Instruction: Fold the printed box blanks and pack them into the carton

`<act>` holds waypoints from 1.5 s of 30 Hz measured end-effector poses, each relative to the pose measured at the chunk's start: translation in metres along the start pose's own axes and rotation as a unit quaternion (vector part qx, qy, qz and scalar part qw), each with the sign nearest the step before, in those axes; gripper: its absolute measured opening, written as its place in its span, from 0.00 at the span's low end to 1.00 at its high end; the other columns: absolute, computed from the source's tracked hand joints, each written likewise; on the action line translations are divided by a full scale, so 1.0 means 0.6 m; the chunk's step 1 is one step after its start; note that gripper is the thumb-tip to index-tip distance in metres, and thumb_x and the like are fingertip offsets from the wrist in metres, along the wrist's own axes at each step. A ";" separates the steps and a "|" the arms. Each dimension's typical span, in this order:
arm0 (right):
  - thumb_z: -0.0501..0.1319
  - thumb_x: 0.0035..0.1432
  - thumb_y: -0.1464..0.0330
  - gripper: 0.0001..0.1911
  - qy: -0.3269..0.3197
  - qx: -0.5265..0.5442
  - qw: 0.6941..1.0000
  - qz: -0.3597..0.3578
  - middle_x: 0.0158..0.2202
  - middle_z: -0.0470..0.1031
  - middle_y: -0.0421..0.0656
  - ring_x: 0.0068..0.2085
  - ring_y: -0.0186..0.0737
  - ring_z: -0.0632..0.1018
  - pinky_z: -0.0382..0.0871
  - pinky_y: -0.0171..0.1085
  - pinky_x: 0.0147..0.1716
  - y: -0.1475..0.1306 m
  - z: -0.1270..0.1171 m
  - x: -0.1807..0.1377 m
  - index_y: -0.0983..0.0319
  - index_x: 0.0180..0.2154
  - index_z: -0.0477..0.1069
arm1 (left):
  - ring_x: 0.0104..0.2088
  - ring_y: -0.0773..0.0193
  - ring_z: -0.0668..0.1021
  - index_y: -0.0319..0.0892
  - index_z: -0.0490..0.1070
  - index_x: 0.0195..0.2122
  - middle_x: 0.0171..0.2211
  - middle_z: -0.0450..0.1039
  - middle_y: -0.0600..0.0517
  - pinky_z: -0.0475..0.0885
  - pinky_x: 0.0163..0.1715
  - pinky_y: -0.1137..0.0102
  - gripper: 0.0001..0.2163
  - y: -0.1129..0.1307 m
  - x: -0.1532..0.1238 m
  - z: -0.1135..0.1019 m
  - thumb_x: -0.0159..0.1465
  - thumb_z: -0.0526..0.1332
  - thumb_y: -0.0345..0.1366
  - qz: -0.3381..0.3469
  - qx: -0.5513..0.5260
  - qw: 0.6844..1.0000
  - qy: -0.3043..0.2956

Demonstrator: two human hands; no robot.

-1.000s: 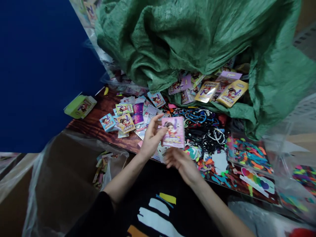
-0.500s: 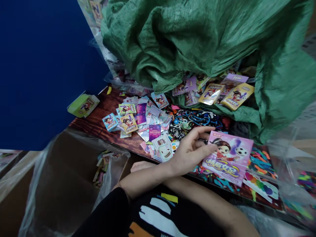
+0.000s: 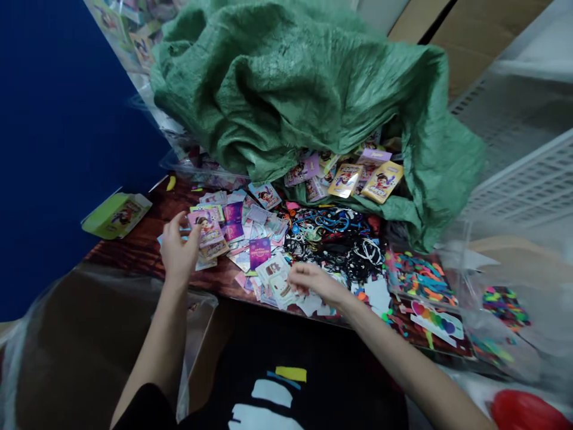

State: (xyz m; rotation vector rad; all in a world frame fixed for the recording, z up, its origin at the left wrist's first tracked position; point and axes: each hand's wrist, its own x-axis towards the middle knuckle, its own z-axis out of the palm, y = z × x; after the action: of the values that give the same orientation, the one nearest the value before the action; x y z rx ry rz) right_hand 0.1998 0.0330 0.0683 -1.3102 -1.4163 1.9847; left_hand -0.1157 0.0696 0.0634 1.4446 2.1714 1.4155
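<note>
My left hand [image 3: 179,249] has its thumb and fingers at the near edge of a small pink card box [image 3: 208,228], printed with a cartoon girl. This box sits over other small boxes at the left of a card pile. Next to it lie purple cards [image 3: 260,253]. My right hand [image 3: 317,282] is closed, fingers curled, by the white picture cards [image 3: 274,273] at the pile's front; whether it pinches anything is hidden. Behind that hand are tangled black and coloured cords [image 3: 322,239].
A green woven sack [image 3: 290,101] spills yellow and purple boxes at the back. An open green box [image 3: 119,215] stands at the table's left end. Colourful bands [image 3: 421,278] fill a clear tray on the right. A plastic-lined carton [image 3: 85,334] is below left.
My left hand has carried the pink box from the right across to the card pile. My arms have uncrossed, and my right hand has come up beside the white cards. The view has shifted.
</note>
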 end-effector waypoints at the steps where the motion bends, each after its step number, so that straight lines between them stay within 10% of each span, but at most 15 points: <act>1: 0.62 0.51 0.60 0.11 0.057 -0.035 0.997 -0.039 0.22 0.70 0.36 0.22 0.29 0.67 0.58 0.30 0.22 -0.014 -0.013 0.014 0.61 0.26 0.67 | 0.53 0.47 0.74 0.42 0.70 0.53 0.52 0.70 0.41 0.68 0.56 0.53 0.22 -0.004 -0.001 -0.004 0.58 0.63 0.44 0.029 0.033 0.999 0.017; 8: 0.56 0.57 0.73 0.10 0.312 -0.313 0.875 -0.196 0.44 0.77 0.46 0.46 0.44 0.76 0.68 0.40 0.47 -0.125 -0.020 0.192 0.61 0.41 0.70 | 0.63 0.44 0.64 0.40 0.67 0.57 0.62 0.62 0.36 0.56 0.63 0.48 0.21 0.030 -0.058 0.032 0.65 0.58 0.42 0.141 0.100 0.985 -0.001; 19: 0.62 0.60 0.59 0.30 0.334 -0.467 0.818 -0.049 0.61 0.64 0.61 0.52 0.57 0.76 0.71 0.46 0.47 -0.186 -0.007 0.327 0.66 0.59 0.60 | 0.69 0.40 0.56 0.38 0.65 0.59 0.66 0.57 0.33 0.43 0.65 0.40 0.22 -0.030 -0.086 0.103 0.66 0.57 0.41 0.141 0.152 0.977 -0.042; 28: 0.61 0.59 0.55 0.45 0.352 -0.433 0.801 -0.219 0.63 0.59 0.59 0.54 0.62 0.73 0.71 0.51 0.48 -0.138 -0.021 0.214 0.64 0.68 0.43 | 0.68 0.45 0.59 0.40 0.66 0.57 0.64 0.61 0.36 0.49 0.66 0.46 0.20 -0.005 -0.062 0.084 0.67 0.56 0.43 0.132 0.062 0.988 -0.049; 33: 0.62 0.59 0.57 0.49 0.260 -0.234 0.900 -0.261 0.56 0.68 0.52 0.48 0.50 0.75 0.74 0.46 0.41 -0.082 -0.013 0.133 0.56 0.70 0.34 | 0.65 0.48 0.65 0.45 0.58 0.65 0.67 0.58 0.40 0.66 0.59 0.54 0.30 0.054 -0.106 0.078 0.64 0.61 0.49 0.043 -0.238 0.922 -0.301; 38: 0.64 0.55 0.56 0.44 0.041 -0.036 0.983 -0.173 0.49 0.70 0.48 0.32 0.38 0.73 0.69 0.37 0.24 -0.037 -0.008 0.083 0.54 0.67 0.47 | 0.62 0.43 0.69 0.45 0.62 0.64 0.63 0.67 0.42 0.67 0.59 0.54 0.36 0.089 -0.139 0.103 0.56 0.70 0.49 -0.072 -0.403 0.765 -0.497; 45: 0.60 0.59 0.61 0.10 0.217 -0.205 0.940 -0.164 0.39 0.73 0.44 0.32 0.36 0.71 0.66 0.37 0.31 0.003 -0.088 -0.013 0.60 0.38 0.74 | 0.56 0.47 0.73 0.41 0.68 0.57 0.55 0.73 0.43 0.70 0.54 0.58 0.35 0.078 -0.156 0.103 0.48 0.75 0.42 -0.130 -0.344 0.825 -0.429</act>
State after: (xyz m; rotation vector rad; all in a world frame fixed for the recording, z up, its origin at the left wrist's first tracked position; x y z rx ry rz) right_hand 0.2486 0.0546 0.0672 -1.4473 -1.7307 1.1333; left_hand -0.0020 0.0369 0.0352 1.1060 1.0692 0.9757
